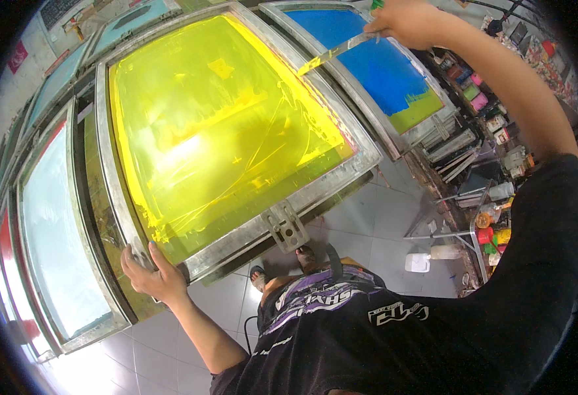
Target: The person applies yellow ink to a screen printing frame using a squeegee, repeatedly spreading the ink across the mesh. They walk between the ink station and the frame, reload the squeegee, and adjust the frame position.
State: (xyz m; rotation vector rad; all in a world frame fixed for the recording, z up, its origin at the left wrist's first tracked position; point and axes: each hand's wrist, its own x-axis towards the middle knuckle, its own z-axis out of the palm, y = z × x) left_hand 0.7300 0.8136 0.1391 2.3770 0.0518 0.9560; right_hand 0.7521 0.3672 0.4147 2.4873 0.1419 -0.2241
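Observation:
In front of me lies a screen printing frame (108,141) with a metal rim; its mesh (190,118) is coated with wet yellow ink, thicker along the edges. My right hand (407,23) is closed on a long, flat ink scraper (335,54) smeared with yellow. The scraper's tip meets the ink at the frame's right inner edge. Something green shows beside those fingers, too small to name. My left hand (150,273) grips the frame's near left corner, thumb on top and fingers to the outer side. A metal bracket (285,227) is fixed to the near rail.
Right of the yellow screen sits one with blue ink (374,59). A pale screen (62,230) stands to the left, with more frames behind it. Ink containers and tools crowd a shelf (493,125) at the right. A white jug (418,263) rests on the tiled floor (354,230).

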